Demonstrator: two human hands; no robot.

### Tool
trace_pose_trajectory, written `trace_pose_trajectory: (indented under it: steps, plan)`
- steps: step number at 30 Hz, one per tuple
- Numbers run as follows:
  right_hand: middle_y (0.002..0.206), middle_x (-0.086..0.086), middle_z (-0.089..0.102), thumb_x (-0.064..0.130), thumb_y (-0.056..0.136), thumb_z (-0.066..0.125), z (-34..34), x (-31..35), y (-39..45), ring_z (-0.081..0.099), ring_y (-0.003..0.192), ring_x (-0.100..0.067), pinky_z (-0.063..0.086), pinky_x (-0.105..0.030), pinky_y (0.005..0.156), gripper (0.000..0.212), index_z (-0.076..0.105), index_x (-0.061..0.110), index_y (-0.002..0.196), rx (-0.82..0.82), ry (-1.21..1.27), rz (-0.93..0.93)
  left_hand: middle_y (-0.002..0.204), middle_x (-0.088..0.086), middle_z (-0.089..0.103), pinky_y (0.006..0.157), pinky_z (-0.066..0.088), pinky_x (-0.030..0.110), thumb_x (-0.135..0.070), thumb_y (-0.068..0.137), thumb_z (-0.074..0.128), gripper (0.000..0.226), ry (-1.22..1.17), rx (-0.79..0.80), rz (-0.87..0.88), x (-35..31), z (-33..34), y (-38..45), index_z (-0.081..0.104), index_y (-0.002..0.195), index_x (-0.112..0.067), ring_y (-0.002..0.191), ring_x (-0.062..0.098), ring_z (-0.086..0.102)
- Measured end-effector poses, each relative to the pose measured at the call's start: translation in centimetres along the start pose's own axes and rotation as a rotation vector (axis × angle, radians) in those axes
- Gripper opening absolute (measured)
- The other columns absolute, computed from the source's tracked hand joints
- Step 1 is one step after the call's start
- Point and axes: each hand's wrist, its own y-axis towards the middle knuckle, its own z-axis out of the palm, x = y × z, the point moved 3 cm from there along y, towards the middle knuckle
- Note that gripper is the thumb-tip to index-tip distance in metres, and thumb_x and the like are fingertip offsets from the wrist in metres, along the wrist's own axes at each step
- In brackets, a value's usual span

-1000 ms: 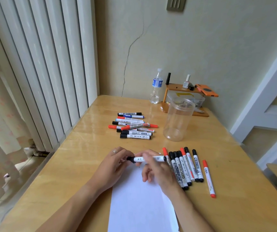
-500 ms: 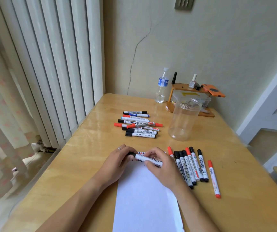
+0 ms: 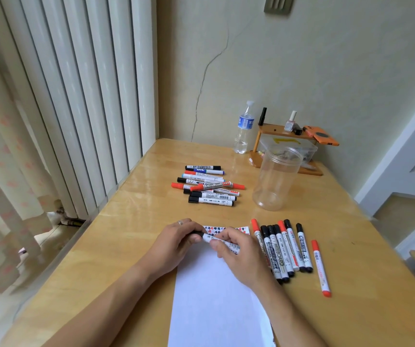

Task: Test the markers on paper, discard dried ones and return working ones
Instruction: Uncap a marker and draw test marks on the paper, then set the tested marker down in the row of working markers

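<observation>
Both my forearms are bare from the bottom edge of the frame up to the wrists; no sleeve, cuff, watch or bracelet shows on either. My left hand (image 3: 176, 242) carries one ring (image 3: 180, 223), a plain, thin, silver-coloured band sitting near the knuckle; which finger it is on cannot be settled from this angle. My right hand (image 3: 236, 251) carries no ring on the parts facing the camera. No gloves on either hand. The one fingernail that shows on the left hand is short and unpainted. One small dark spot shows on a finger of the right hand near the knuckle; whether it is ink or a mark cannot be told.
</observation>
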Motion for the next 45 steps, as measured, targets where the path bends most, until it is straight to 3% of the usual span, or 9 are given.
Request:
trace_pose_trajectory:
  steps: [6, 12, 15, 18, 21, 25, 31, 40, 45]
  plan:
    - [0.076, 0.009, 0.07, 0.043, 0.095, 0.068, -0.3, 0.6, 0.1, 0.067, 0.074, -0.011, 0.053, -0.034, 0.071, 0.014, 0.07, 0.03, 0.09, 0.028, -0.063, -0.011, 0.095, -0.012, 0.06, 0.077, 0.045, 0.018, -0.04, 0.105, 0.046, 0.032, 0.028, 0.0, 0.027, -0.4, 0.2, -0.1, 0.069, 0.113, -0.02, 0.086, 0.003, 0.059]
    - [0.081, 0.012, 0.056, 0.035, 0.087, 0.081, -1.4, 1.4, 0.5, 0.053, 0.073, -0.004, 0.032, -0.002, 0.082, 0.014, 0.073, 0.023, 0.086, 0.019, -0.256, -0.05, 0.106, -0.012, 0.064, 0.079, 0.049, 0.025, -0.033, 0.103, 0.051, 0.027, 0.127, 0.0, 0.045, -1.3, 0.1, -0.2, 0.067, 0.124, -0.025, 0.091, 0.006, 0.063]
    - [0.071, 0.008, 0.056, 0.036, 0.086, 0.08, -2.8, 1.7, 0.0, 0.052, 0.068, -0.008, 0.036, -0.016, 0.089, 0.023, 0.065, 0.019, 0.082, -0.03, -0.26, 0.025, 0.114, -0.008, 0.066, 0.085, 0.047, 0.035, -0.044, 0.106, 0.04, 0.04, 0.337, -0.088, -0.004, -1.7, -0.7, -0.2, 0.06, 0.136, -0.026, 0.096, 0.014, 0.064]
    - [0.066, 0.008, 0.05, 0.032, 0.09, 0.078, -5.6, 1.9, -2.0, 0.045, 0.06, -0.007, 0.038, -0.024, 0.064, 0.026, 0.06, 0.015, 0.083, -0.086, -0.205, 0.123, 0.119, 0.001, 0.068, 0.09, 0.047, 0.043, -0.04, 0.104, 0.036, 0.044, 0.511, -0.174, -0.214, 0.1, -1.8, -0.6, 0.063, 0.133, -0.021, 0.1, 0.025, 0.066]
    - [0.064, 0.006, 0.049, 0.023, 0.092, 0.076, -9.7, 1.5, -5.0, 0.046, 0.053, -0.004, 0.037, -0.017, 0.058, 0.022, 0.06, 0.009, 0.087, -0.191, -0.218, 0.209, 0.121, 0.004, 0.07, 0.096, 0.044, 0.047, -0.031, 0.098, 0.045, 0.036, 0.586, -0.124, -0.381, 1.6, -2.1, -1.3, 0.073, 0.116, -0.018, 0.112, 0.028, 0.066]
    - [0.072, -0.003, 0.066, 0.024, 0.093, 0.073, -16.3, 0.1, -10.4, 0.057, 0.062, -0.011, 0.041, -0.018, 0.06, 0.017, 0.059, 0.015, 0.089, -0.427, -0.303, 0.313, 0.122, 0.006, 0.07, 0.097, 0.045, 0.046, -0.017, 0.097, 0.054, 0.025, 0.562, -0.11, -0.429, 1.5, -2.2, -1.2, 0.074, 0.111, -0.016, 0.116, 0.03, 0.064]
    - [0.076, -0.004, 0.063, 0.017, 0.096, 0.062, -22.9, -1.7, -23.1, 0.059, 0.071, -0.021, 0.042, -0.034, 0.058, 0.008, 0.056, 0.011, 0.094, -0.871, -0.402, 0.438, 0.134, 0.019, 0.061, 0.107, 0.042, 0.05, -0.024, 0.104, 0.049, 0.032, 0.522, -0.013, -0.443, 1.6, -2.1, -2.8, 0.068, 0.126, -0.009, 0.13, 0.038, 0.051]
    - [0.091, -0.007, 0.058, 0.012, 0.09, 0.061, -18.3, -8.9, -37.2, 0.056, 0.082, -0.031, 0.048, -0.043, 0.068, 0.014, 0.048, 0.014, 0.096, -1.119, -0.368, 0.649, 0.128, 0.031, 0.059, 0.104, 0.04, 0.058, -0.045, 0.092, 0.029, 0.06, 0.594, -0.026, -0.498, -1.5, -1.6, -5.8, 0.066, 0.121, -0.008, 0.128, 0.046, 0.047]
    - [0.092, -0.011, 0.063, 0.018, 0.091, 0.062, -13.2, -13.7, -43.0, 0.06, 0.078, -0.034, 0.052, -0.041, 0.063, 0.014, 0.049, 0.014, 0.094, -1.022, -0.363, 0.93, 0.123, 0.035, 0.057, 0.102, 0.039, 0.062, -0.046, 0.09, 0.028, 0.061, 0.558, -0.095, -0.588, -3.8, -0.6, -6.6, 0.064, 0.118, -0.006, 0.12, 0.05, 0.051]
